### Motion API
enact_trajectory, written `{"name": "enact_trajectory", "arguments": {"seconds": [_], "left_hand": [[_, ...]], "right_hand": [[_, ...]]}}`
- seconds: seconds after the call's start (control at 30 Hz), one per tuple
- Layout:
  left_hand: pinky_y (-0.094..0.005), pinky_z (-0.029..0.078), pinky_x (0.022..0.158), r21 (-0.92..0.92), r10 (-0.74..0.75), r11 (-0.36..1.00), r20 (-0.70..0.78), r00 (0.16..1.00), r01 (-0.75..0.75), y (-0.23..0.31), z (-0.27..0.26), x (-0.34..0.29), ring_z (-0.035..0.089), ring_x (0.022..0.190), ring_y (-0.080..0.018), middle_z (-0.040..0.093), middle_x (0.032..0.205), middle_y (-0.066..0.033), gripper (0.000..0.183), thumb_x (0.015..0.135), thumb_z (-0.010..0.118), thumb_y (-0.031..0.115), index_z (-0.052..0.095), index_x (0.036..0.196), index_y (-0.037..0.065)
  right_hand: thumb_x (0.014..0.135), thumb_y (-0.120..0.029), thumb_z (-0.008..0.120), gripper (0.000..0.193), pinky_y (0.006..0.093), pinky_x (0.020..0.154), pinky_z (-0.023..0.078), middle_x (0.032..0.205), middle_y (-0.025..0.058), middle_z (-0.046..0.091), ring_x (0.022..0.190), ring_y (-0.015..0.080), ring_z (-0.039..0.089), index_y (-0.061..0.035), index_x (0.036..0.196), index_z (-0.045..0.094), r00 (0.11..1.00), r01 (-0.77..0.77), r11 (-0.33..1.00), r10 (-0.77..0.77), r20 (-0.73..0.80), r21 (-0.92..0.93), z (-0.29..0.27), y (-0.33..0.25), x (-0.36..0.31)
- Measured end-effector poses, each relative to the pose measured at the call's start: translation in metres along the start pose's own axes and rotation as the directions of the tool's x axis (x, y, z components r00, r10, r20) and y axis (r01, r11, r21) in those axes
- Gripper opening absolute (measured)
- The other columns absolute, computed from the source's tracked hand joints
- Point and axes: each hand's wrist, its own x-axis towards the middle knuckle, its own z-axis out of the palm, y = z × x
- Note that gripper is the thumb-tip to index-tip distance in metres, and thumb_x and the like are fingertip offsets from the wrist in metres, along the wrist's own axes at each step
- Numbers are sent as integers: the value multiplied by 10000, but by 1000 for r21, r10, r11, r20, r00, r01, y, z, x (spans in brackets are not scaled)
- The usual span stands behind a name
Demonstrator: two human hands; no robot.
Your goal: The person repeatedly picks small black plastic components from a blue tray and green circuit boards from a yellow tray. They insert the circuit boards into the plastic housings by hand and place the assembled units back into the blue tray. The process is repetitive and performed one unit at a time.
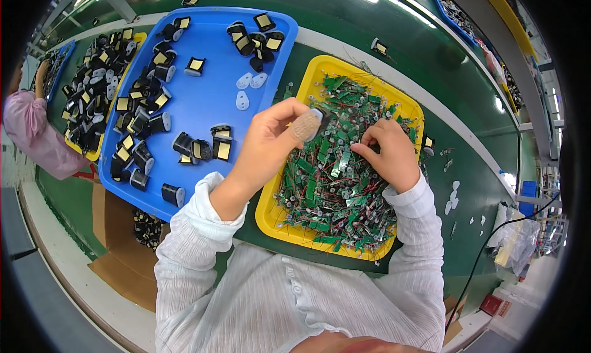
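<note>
Head view shows the left hand (271, 134) pinching a small dark piece (325, 115) above the left side of the yellow tray (263, 214); the right hand (391, 151) rests among its green circuit boards (311, 190), fingers bent, whether pinching any I cannot tell.

own hands (394, 151): 2 | large blue tray (206, 110): 1 | its loose pale plates (242, 100): 3

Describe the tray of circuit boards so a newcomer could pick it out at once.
Find the big blue tray. To its right, under the right hand, is a yellow tray. Unlike the far-left yellow tray, it holds green circuit boards.
</note>
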Motion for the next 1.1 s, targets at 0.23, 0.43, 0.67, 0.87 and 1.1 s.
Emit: {"name": "enact_trajectory", "arguments": {"seconds": [0.23,0.43,0.67,0.87,1.1], "left_hand": [[-219,434,616,216,68,975,-23,997,-62,-4,5,-1,537,748,-90,557,850,-36,159,785,640,126,608,865,-7],[-278,454,766,200,-4,980,119,993,-20,-5,8,-6,549,889,-133,552,981,-71,228,801,617,60,571,1009,-21],[-281,460,785,70,-138,989,128,982,130,-9,12,-6,538,936,-143,545,1055,-81,296,793,636,82,537,1060,2],[-269,495,731,46,10,999,28,1000,-11,-15,18,-5,546,932,-135,552,1030,-71,266,735,680,71,568,969,12],[-254,516,722,16,-43,999,-38,998,44,-14,18,-7,547,949,-149,538,1039,-94,295,698,694,7,562,961,-3]], "right_hand": [[703,-51,662,166,319,691,444,826,76,573,793,223,559,-21,806,535,979,127,902,-49,-196,413,-7,-21,0],[809,-24,584,144,227,633,484,872,74,585,788,138,596,-15,919,492,1000,22,288,-2,-23,957,-13,-52,-3],[860,-77,516,137,210,576,458,880,47,552,711,81,523,10,966,521,999,25,379,29,-39,925,4,-52,-8],[890,-60,442,156,220,544,455,852,70,525,654,99,526,20,977,544,976,52,354,181,-123,934,5,-57,-11],[840,-39,550,154,214,589,463,909,94,543,701,117,554,1,975,612,958,175,562,93,-272,809,8,-55,-11]]}}
